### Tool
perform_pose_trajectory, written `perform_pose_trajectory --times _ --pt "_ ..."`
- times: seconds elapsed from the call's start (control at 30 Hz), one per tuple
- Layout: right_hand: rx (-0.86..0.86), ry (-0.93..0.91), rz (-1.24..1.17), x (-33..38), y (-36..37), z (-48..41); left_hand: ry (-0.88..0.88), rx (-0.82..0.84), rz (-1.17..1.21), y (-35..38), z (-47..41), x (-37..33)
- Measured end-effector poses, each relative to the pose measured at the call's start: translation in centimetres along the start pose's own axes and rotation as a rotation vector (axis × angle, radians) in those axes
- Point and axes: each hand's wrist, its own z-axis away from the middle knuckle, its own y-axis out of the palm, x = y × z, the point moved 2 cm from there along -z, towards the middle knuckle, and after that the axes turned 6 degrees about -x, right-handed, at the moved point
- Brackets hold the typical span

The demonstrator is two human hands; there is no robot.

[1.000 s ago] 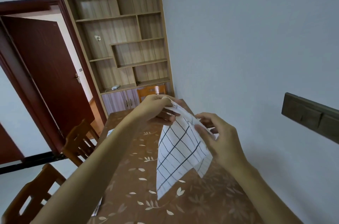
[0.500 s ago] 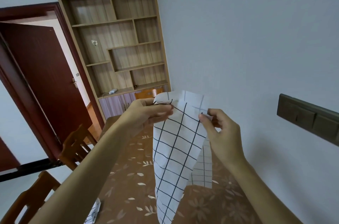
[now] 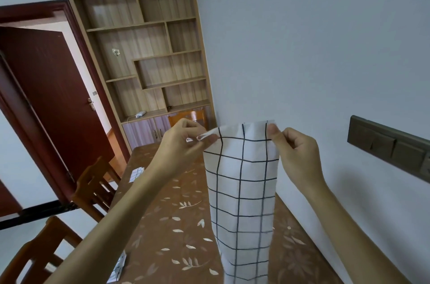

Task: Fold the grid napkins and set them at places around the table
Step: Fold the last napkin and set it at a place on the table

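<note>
A white napkin with a black grid (image 3: 244, 195) hangs full length in the air above the brown flowered table (image 3: 176, 225). My left hand (image 3: 183, 141) pinches its top left corner and my right hand (image 3: 295, 148) pinches its top right corner. A folded grid napkin (image 3: 136, 174) lies near the table's far left edge. Another grid napkin (image 3: 118, 268) lies at the near left edge, partly hidden by my left forearm.
Two wooden chairs (image 3: 93, 188) stand along the table's left side and another chair (image 3: 186, 117) stands at its far end. A wooden shelf unit (image 3: 149, 50) fills the back wall beside an open dark red door (image 3: 51, 102). A dark switch panel (image 3: 391, 146) is on the right wall.
My hands have risen and moved apart, and the napkin has gone from bunched to spread flat and hanging straight. The view has tilted slightly.
</note>
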Motion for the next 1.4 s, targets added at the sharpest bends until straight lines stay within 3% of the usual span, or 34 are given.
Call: perform_pose_trajectory --times 0.13,0.23,0.6,0.83,1.03,1.2,1.4 --pt "0.108 0.030 -0.150 0.8 -0.7 0.1 -0.049 -0.041 0.274 0.4 0.4 0.0" --pt "0.206 0.061 -0.257 0.7 -0.8 0.4 -0.063 -0.063 0.344 0.8 0.5 -0.1" --pt "0.056 0.010 -0.186 0.3 -1.0 -0.2 -0.067 0.049 0.524 1.7 1.3 -0.6" --pt "0.050 0.013 -0.184 0.6 -1.0 -0.8 -0.062 -0.069 0.535 3.0 2.1 0.2" --pt "0.361 0.168 -0.161 -0.4 -0.4 0.0 -0.058 -0.226 0.562 2.7 1.3 -0.3" --pt "0.177 0.185 -0.249 -1.0 0.9 0.9 -0.029 -0.312 0.560 3.4 1.4 -0.4" --pt "0.050 0.185 -0.294 0.4 1.8 0.4 -0.232 -0.249 0.722 5.9 3.4 1.1"
